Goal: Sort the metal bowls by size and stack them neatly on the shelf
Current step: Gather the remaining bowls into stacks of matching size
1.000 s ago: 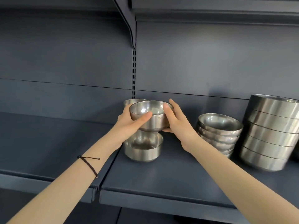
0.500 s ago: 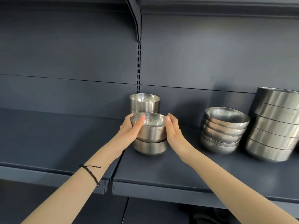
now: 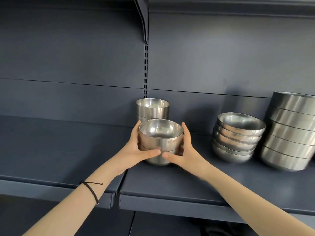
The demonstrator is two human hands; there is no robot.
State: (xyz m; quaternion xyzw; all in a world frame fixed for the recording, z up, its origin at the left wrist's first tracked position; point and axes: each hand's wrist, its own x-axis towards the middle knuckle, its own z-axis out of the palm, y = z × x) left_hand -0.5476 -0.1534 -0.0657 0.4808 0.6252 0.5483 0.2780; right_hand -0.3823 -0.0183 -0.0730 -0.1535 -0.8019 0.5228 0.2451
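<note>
Both the left hand and the right hand wrap their fingers round the two nested bowls on the shelf at frame centre.

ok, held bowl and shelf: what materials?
Held bowl: looks like stainless steel, satin-brushed outside, more mirror-like inside, with bright reflections. Shelf: probably painted sheet steel, matte dark blue-grey. Its thin folded front lip and the slotted upright suggest it, but paint hides the base metal.

A shop: dark gondola shelf hung from a slotted upright, with stacked steel bowls displayed right of the upright.
</note>
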